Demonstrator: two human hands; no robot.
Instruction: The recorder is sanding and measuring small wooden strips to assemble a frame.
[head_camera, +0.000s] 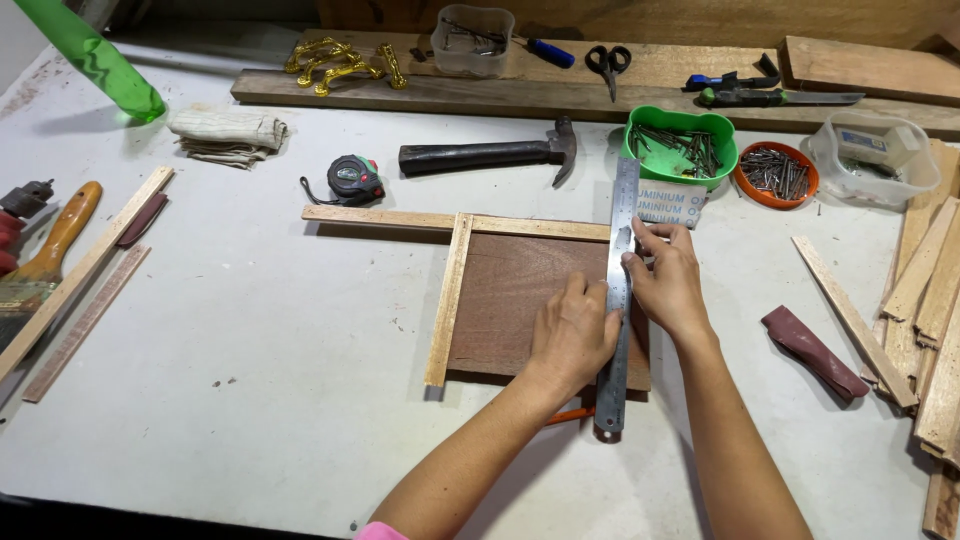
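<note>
A brown wooden panel (510, 295) lies on the table, with a pale wooden strip (448, 300) along its left edge and another strip (400, 217) along its far edge. A long steel ruler (618, 330) lies lengthwise over the panel's right side. My left hand (572, 335) presses flat on the panel and the ruler's left edge. My right hand (668, 282) pinches the ruler from the right near its upper half. An orange pencil tip (568, 415) peeks out under my left wrist.
A hammer (490, 155), tape measure (352, 180), green bowl of nails (680, 145), orange dish of nails (777, 172), scissors (608, 65) and clear tubs stand at the back. Wood strips (925, 300) pile at right, sandpaper (815, 352) nearby, a brush (45, 255) at left.
</note>
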